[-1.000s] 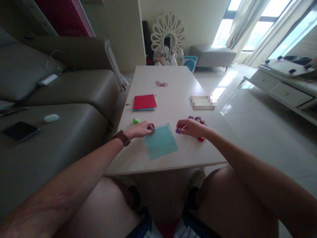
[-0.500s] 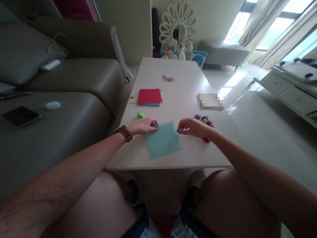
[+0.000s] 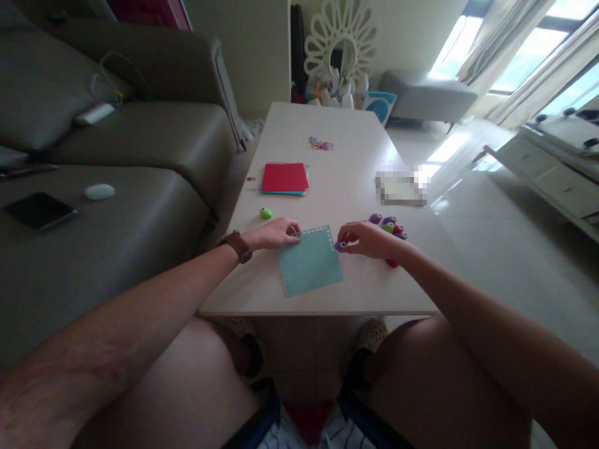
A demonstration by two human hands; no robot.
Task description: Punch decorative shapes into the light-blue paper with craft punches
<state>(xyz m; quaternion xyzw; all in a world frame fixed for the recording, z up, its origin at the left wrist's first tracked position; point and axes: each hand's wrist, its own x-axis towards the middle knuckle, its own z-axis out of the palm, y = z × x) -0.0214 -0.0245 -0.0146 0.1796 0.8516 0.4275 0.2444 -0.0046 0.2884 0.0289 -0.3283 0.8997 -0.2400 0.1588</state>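
A teal paper square [image 3: 311, 260] lies flat on the pale worktop [image 3: 327, 168] between the two hands, its far and left edges already lined with small punched holes, which suggests it is kept flat so an edge can be fed into a punch. The left hand [image 3: 276, 234], a brown watch [image 3: 238, 245] on its wrist, rests on the sheet's far left corner with fingers curled down, apparently pinning or pinching that corner to keep the paper from sliding; whether anything small sits under the fingers cannot be told. The right hand [image 3: 369, 240] sits at the sheet's far right corner, fingers closed around a small purple punch [image 3: 340, 246] that meets the paper's edge there. Just behind and to the right of that hand a cluster of other small punches [image 3: 389, 227], purple, green and red, lies within easy reach. A single green punch [image 3: 266, 213] sits just beyond the left hand, and farther out a stack of coloured paper [image 3: 285, 178] with a red sheet on top waits, with a scatter of tiny coloured bits [image 3: 321, 144] well beyond it.
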